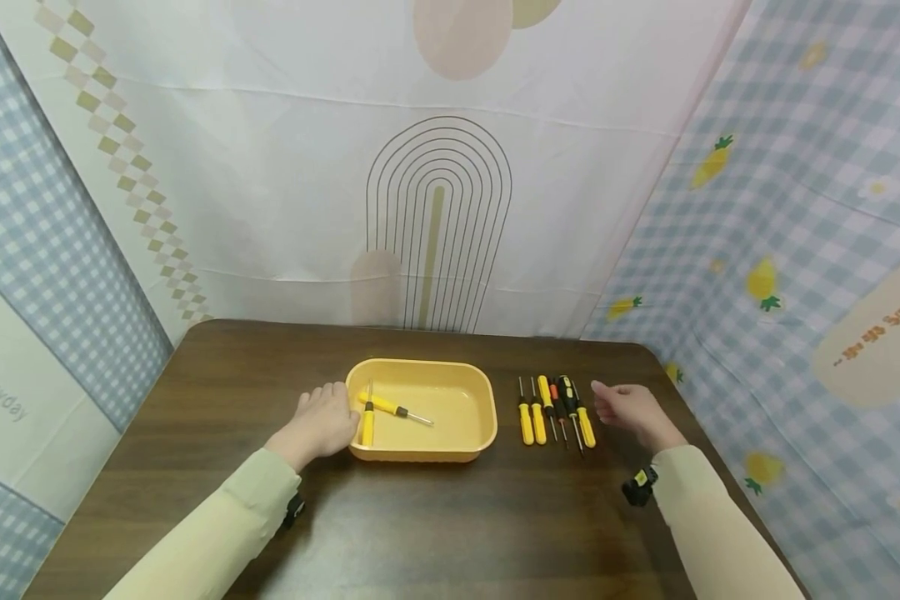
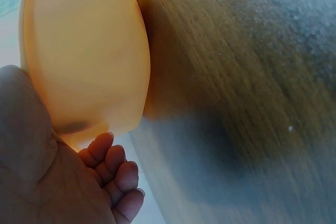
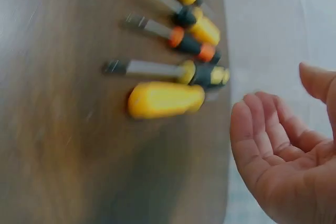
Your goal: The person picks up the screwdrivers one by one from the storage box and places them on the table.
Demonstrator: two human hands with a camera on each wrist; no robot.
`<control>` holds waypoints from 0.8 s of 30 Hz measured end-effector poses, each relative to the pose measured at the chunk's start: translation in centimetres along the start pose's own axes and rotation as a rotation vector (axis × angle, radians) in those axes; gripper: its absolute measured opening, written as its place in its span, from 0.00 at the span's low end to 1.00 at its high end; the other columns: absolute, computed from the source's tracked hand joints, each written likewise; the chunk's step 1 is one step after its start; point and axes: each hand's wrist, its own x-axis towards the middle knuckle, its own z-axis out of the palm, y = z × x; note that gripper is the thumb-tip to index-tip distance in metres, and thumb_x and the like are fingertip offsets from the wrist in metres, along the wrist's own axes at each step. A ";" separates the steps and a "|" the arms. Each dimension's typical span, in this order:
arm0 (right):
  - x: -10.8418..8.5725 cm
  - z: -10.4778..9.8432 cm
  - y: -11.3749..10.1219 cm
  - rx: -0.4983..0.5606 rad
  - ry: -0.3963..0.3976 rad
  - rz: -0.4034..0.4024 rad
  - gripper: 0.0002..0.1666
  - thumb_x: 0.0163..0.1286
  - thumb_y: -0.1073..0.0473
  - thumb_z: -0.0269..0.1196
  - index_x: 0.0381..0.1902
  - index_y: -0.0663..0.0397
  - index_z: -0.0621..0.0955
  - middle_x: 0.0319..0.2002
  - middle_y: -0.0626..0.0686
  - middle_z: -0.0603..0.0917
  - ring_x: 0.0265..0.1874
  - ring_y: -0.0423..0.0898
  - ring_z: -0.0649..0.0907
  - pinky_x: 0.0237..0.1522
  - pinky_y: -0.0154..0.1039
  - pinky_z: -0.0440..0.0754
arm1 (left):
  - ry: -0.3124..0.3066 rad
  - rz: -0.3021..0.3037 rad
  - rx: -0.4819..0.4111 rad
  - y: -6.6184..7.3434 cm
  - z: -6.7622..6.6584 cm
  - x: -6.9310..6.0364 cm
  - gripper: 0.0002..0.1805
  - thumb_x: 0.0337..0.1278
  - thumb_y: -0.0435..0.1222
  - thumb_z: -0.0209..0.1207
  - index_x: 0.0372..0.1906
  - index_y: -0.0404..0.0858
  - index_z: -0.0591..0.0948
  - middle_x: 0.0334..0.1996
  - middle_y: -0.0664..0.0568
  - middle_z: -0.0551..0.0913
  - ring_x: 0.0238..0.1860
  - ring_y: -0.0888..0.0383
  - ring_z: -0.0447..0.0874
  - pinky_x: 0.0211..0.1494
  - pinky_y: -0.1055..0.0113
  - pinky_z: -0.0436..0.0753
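While the left grip is grasping the left end of the yellow tray, the right grip is hovering well to the right of the tray, released and carrying nothing. At the tray's left end, the left thumb is lying along the rim and the bent fingers are curling on the outer side, with the wall sitting between them; just where each fingertip is touching, I cannot tell. To the right of the tray, the right fingers are bending loosely, and the right thumb is standing apart from them with a wide gap between. Between the tray and the right grip, six screwdrivers are lying side by side in a row; the one farthest from the tray, a yellow-handled screwdriver, is resting near the right grip but apart from it. Inside the tray, toward its left end, two yellow-handled screwdrivers are lying across each other, one pointing its shank to the tray's far side, the other to its right. Beneath the tray, a dark wooden counter is carrying everything, and beyond it a patterned cloth is hanging.
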 end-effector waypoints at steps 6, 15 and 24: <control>0.2 2.5 -4.6 0.089 0.003 -0.118 0.46 0.62 0.31 0.59 0.62 0.64 0.70 0.58 0.68 0.73 0.56 0.62 0.76 0.53 0.51 0.76 | -0.001 -0.003 0.000 0.0 0.0 0.0 0.21 0.63 0.43 0.48 0.48 0.26 0.69 0.37 0.42 0.70 0.39 0.46 0.68 0.44 0.51 0.64; -0.8 9.1 -11.4 0.062 -0.114 -0.251 0.37 0.60 0.34 0.64 0.57 0.54 0.75 0.52 0.58 0.80 0.47 0.55 0.83 0.48 0.48 0.79 | -0.004 -0.010 0.002 0.2 -0.1 -0.1 0.21 0.63 0.43 0.48 0.47 0.26 0.69 0.36 0.42 0.69 0.39 0.46 0.68 0.43 0.51 0.64; -1.7 18.9 -14.4 0.113 -0.327 -0.276 0.26 0.60 0.50 0.70 0.49 0.62 0.79 0.42 0.58 0.82 0.45 0.63 0.83 0.45 0.51 0.81 | 0.006 -0.002 0.000 0.1 0.0 0.0 0.20 0.63 0.43 0.48 0.46 0.27 0.69 0.36 0.42 0.70 0.39 0.46 0.69 0.43 0.51 0.64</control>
